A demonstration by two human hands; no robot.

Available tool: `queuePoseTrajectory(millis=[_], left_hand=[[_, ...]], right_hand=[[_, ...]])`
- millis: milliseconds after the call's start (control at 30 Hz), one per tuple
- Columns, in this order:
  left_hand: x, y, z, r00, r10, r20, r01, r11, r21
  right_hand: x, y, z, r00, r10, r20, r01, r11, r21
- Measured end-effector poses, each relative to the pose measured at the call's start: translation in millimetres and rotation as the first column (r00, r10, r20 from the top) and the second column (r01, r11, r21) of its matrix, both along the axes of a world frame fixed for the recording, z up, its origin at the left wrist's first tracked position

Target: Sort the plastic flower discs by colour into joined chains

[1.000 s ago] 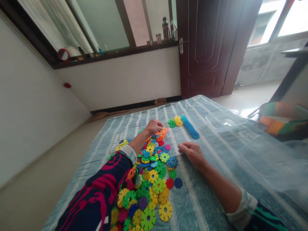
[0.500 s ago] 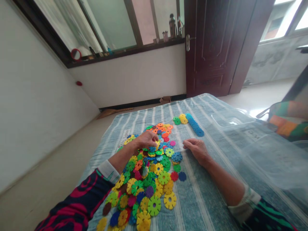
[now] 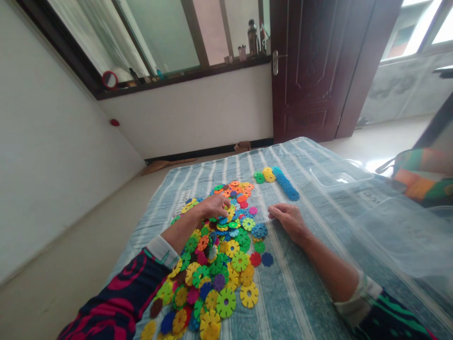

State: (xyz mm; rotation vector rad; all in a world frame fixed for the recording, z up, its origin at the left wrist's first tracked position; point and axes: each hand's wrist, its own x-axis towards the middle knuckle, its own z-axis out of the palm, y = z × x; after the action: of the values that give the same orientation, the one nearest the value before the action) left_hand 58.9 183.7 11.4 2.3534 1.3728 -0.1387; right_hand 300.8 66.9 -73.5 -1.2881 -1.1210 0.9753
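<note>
A heap of colourful notched plastic discs [image 3: 226, 302], snowflake-style building pieces, is spread over the striped cloth. My left hand [image 3: 214, 207] is over the upper part of the heap, fingers bent and slightly apart, beside a yellow disc [image 3: 230, 213]. No piece shows in its grasp. To the right of the heap, my right hand [image 3: 288, 221] is closed, thumb against fingers; whatever it may hold is hidden. Beyond it lies an overlapping row of blue discs [image 3: 286, 184], adjoined by yellow discs [image 3: 269, 175] and green discs [image 3: 259, 177].
A clear plastic bin [image 3: 399, 236] stands on the right side of the cloth [image 3: 304, 293], with a clear lid or tray [image 3: 341, 175] behind it. A colourful bag [image 3: 424, 174] is at the far right. A dark red door [image 3: 311, 71] stands beyond.
My left hand has shifted slightly, its fingers now a little more apart over the heap. The right hand stays nearly still, and the view has moved very slightly.
</note>
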Motion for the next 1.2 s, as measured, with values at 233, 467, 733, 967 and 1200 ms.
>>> queuePoseTrajectory(millis=[233, 467, 733, 967, 1200], left_hand=[[-3.2, 3.7, -5.7, 0.999, 0.035, -0.007, -0.035, 0.994, -0.106], [-4.8, -0.7, -3.2, 1.000, 0.016, -0.015, -0.018, 0.990, -0.136], [-6.2, 6.2, -3.3, 0.999, 0.041, 0.012, -0.037, 0.974, -0.224], [-15.5, 9.8, 3.6, 0.989, 0.108, 0.106, -0.072, 0.953, -0.295], [-29.1, 4.5, 21.3, 0.968, 0.185, 0.169, -0.113, 0.924, -0.364]], right_hand=[[-0.7, -2.1, 5.5, 1.000, -0.012, 0.017, 0.012, 0.999, -0.030], [-0.8, -0.9, 3.6, 1.000, -0.001, 0.021, 0.001, 0.999, -0.037], [-0.5, -1.3, 4.0, 0.999, 0.005, 0.035, -0.004, 0.999, -0.039], [-0.4, -0.6, 3.9, 1.000, 0.001, 0.030, 0.000, 0.999, -0.041], [-0.7, -1.0, 3.6, 1.000, 0.006, 0.019, -0.005, 0.999, -0.036]])
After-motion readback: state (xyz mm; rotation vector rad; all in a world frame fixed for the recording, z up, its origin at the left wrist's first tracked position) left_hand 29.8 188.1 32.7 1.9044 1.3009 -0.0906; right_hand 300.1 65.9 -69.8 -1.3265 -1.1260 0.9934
